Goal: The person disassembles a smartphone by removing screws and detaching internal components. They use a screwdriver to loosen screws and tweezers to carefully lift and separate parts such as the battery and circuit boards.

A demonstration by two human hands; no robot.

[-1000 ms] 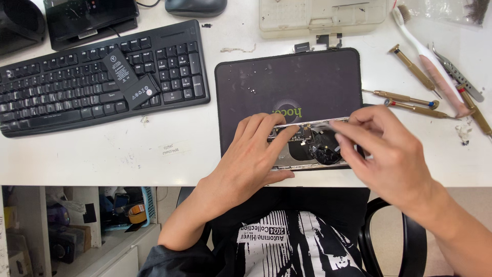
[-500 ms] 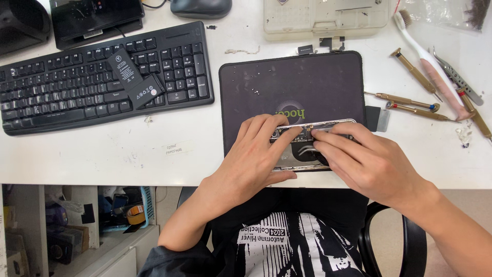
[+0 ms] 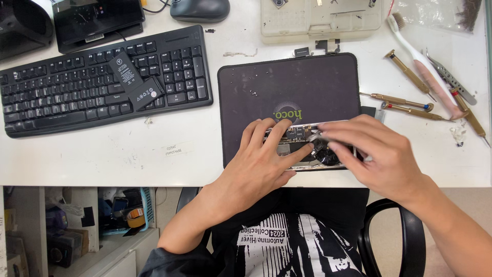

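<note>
While both hands work over it, the scene sorts out as follows.

Phone: an opened slim smartphone with a silver metal frame and bare circuit boards (image 3: 307,149) lies flat on the dark rectangular rubber mat (image 3: 287,87), under and between the two hands, at the near edge of the white bench (image 3: 102,154).

Left hand: the left hand (image 3: 261,164) lies on the phone's left half, fingers spread and pressing down, thumb stretched towards the middle; it steadies the phone rather than lifting it.

Right hand: the right hand (image 3: 374,154) arches over the phone's right half, fingertips pinched at a small part near the top edge; what sits in that pinch is too small to make out.

Handling: the phone looks light, thin and stiff, yet fragile with its boards and round parts exposed; it is likely best held by the metal frame at the long edges, never on the boards, and the mat probably keeps it from sliding.

Right of the right hand: brass-handled screwdrivers (image 3: 405,102), a white toothbrush (image 3: 425,66) and metal tweezers (image 3: 451,79) lie loose, well apart from the phone.

Left of the left hand: a black keyboard (image 3: 61,97) carries two flat black battery cells (image 3: 136,79).
</note>
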